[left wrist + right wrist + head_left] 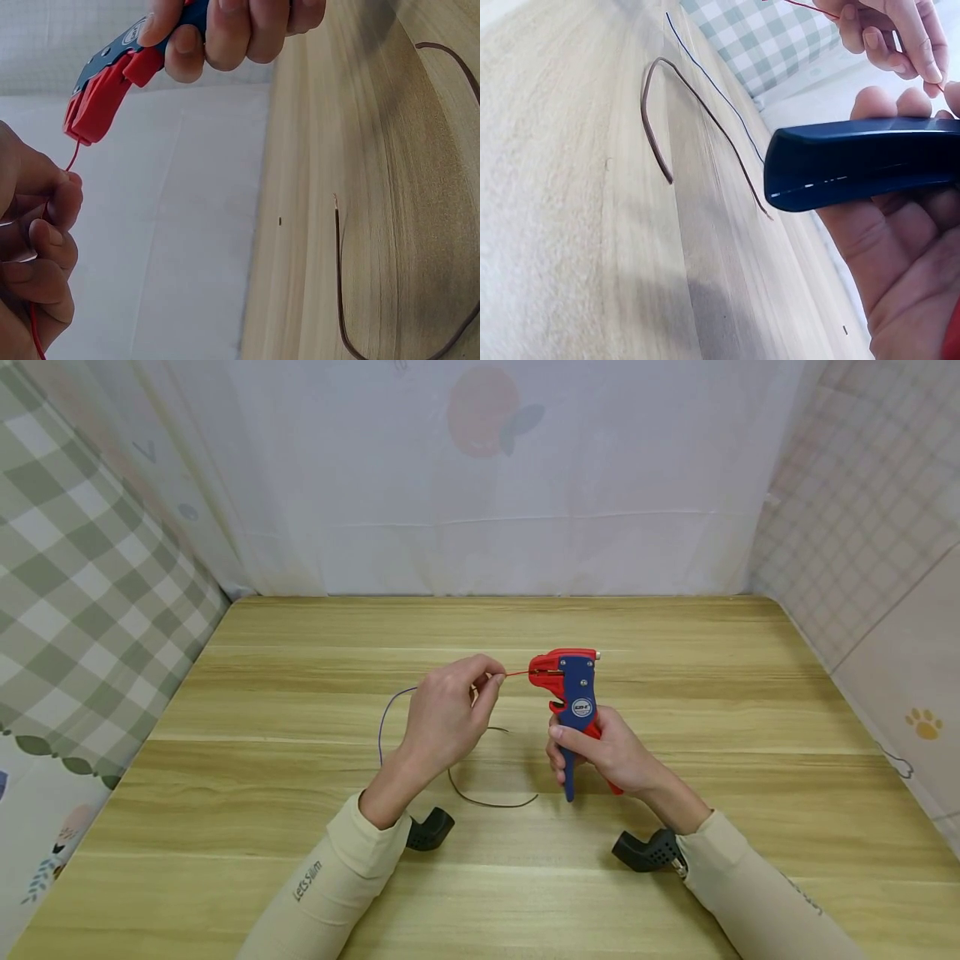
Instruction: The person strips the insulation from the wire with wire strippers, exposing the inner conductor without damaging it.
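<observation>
My right hand (600, 752) grips the handles of a red and blue wire stripper (577, 685), held upright above the table with its head toward the left. Between thumb and fingertips, my left hand (453, 706) pinches a thin red wire (517, 674). The wire's end reaches into the red jaws of the stripper, as the left wrist view also shows. Its other end hangs below the left hand in that view. Beneath the hands a brown wire (491, 804) lies curved on the table, with bare copper at one end. A blue wire (381, 727) lies partly hidden behind the left forearm.
The wood-grain table (750, 777) runs back to a white curtain (525, 552). Checked cloth (97, 527) hangs at the left. A tiny dark scrap (280, 221) lies on the tabletop. Black camera mounts (431, 829) stick out from both wrists.
</observation>
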Available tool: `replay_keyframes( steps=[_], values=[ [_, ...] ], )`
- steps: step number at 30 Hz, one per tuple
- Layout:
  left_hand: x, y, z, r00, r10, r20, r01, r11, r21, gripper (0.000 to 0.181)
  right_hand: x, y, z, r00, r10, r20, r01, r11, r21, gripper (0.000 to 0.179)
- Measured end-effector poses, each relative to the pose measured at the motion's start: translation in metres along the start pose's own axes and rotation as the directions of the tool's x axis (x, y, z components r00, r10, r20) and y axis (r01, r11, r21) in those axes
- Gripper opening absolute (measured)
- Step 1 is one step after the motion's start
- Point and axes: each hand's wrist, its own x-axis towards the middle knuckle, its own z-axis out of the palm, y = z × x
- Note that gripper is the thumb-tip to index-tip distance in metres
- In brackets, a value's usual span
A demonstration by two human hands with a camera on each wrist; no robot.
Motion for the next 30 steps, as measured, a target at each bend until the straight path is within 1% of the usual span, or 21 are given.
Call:
replay_keyframes(
  steps=[16, 23, 30],
  values=[
    [0.0004, 0.0009, 0.0004, 1.0, 0.008, 0.006, -0.008, 1.0, 0.006, 0.011, -0.0004, -0.0012, 0.0016, 0.998, -0.032, 0.059, 0.026, 0.996, 0.09, 0.014],
    [0.0003, 0.002, -0.0004, 1.0, 0.009, 0.01, -0.009, 1.0, 0.005, 0.01, 0.0, -0.0006, 0.0023, 0.999, -0.014, 0.048, 0.008, 0.993, 0.12, 0.017],
    [0.0002, 0.0021, 0.0002, 1.0, 0.009, 0.016, -0.009, 1.0, 0.004, 0.011, 0.0001, -0.0003, 0.0041, 0.999, -0.019, 0.037, 0.014, 0.993, 0.117, 0.018]
  ],
)
